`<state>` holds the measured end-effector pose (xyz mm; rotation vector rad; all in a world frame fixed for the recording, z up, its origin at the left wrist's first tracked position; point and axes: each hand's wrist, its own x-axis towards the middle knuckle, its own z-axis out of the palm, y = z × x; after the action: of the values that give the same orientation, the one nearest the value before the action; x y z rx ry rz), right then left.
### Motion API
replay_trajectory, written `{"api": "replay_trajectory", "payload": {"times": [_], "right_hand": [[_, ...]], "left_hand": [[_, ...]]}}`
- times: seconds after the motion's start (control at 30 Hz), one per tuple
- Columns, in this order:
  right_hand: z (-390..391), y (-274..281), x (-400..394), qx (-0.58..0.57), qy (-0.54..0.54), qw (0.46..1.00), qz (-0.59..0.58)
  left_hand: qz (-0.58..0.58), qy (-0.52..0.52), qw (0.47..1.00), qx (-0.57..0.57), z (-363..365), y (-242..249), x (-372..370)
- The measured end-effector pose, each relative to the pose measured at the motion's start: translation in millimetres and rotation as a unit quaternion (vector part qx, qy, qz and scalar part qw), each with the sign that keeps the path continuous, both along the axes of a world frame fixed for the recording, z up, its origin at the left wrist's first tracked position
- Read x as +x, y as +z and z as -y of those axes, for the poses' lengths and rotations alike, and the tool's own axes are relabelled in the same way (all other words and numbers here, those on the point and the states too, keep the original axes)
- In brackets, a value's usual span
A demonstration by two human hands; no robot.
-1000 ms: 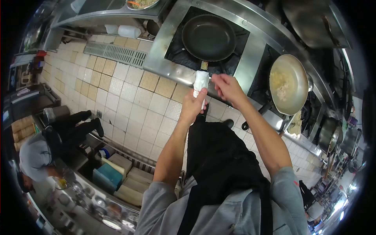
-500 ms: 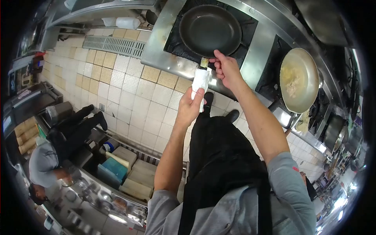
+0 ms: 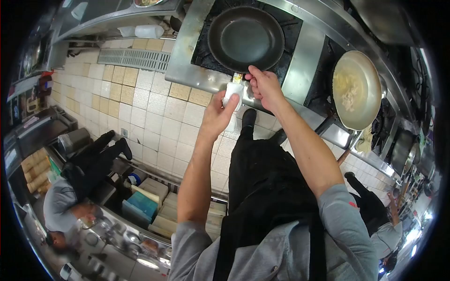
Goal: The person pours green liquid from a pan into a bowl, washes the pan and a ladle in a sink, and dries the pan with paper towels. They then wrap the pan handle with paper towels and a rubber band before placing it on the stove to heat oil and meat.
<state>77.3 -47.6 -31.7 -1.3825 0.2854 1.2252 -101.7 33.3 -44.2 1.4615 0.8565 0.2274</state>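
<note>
A dark frying pan (image 3: 246,40) sits over the black burner grate, its short handle pointing toward me. My left hand (image 3: 219,112) is closed around a white cloth (image 3: 233,95) at the handle's near end. A coloured, label-like patch (image 3: 237,78) shows between cloth and pan. Beside it, my right hand (image 3: 265,89) is closed, with the thumb against or just over the pan's near rim and the fingers curled by the handle. Whatever lies in those fingers is hidden.
To the right, a pale pan (image 3: 356,89) holds yellowish liquid and light pieces over another burner. The steel stove edge (image 3: 206,79) borders the tiled floor. A co-worker (image 3: 61,201) bends over a counter at lower left; another person (image 3: 379,225) is at lower right.
My left hand has slid up nearer the pan, and the cloth looks more bunched. My right hand remains by the rim. More of the person at lower right is visible.
</note>
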Motion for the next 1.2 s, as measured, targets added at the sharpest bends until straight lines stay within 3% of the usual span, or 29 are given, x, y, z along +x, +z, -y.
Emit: {"api": "replay_trajectory", "payload": {"times": [0.03, 0.1, 0.37, 0.5, 0.57, 0.7, 0.9, 1.1, 1.2], "right_hand": [[0, 5, -3, 0.002, 0.000, 1.000, -0.001], [-1, 15, -6, 0.037, -0.005, 0.999, -0.024], [39, 66, -1, 0.066, -0.002, 0.997, 0.048], [86, 119, 5, 0.046, 0.036, 0.988, 0.145], [121, 139, 10, 0.022, 0.092, 0.948, 0.304], [204, 163, 6, -0.029, -0.020, 0.930, 0.366], [335, 143, -32, -0.037, -0.361, 0.865, 0.345], [397, 138, -83, -0.081, -0.387, 0.854, 0.339], [409, 131, -99, -0.129, -0.373, 0.863, 0.316]], "left_hand": [[-0.001, 0.000, 1.000, 0.002, -3, 18, 11], [-0.080, -0.050, 0.988, -0.121, -8, 52, 32], [-0.073, -0.069, 0.995, -0.027, -17, 47, 86], [-0.028, 0.011, 0.980, -0.197, -34, 73, 109], [-0.029, 0.019, 0.980, -0.194, -40, 87, 110], [-0.042, 0.019, 0.990, -0.130, -32, 71, 95], [-0.039, -0.014, 0.994, -0.102, -5, 34, 73], [-0.040, -0.020, 0.996, -0.078, 0, 19, 64], [-0.133, -0.040, 0.988, -0.073, 0, 41, 64]]}}
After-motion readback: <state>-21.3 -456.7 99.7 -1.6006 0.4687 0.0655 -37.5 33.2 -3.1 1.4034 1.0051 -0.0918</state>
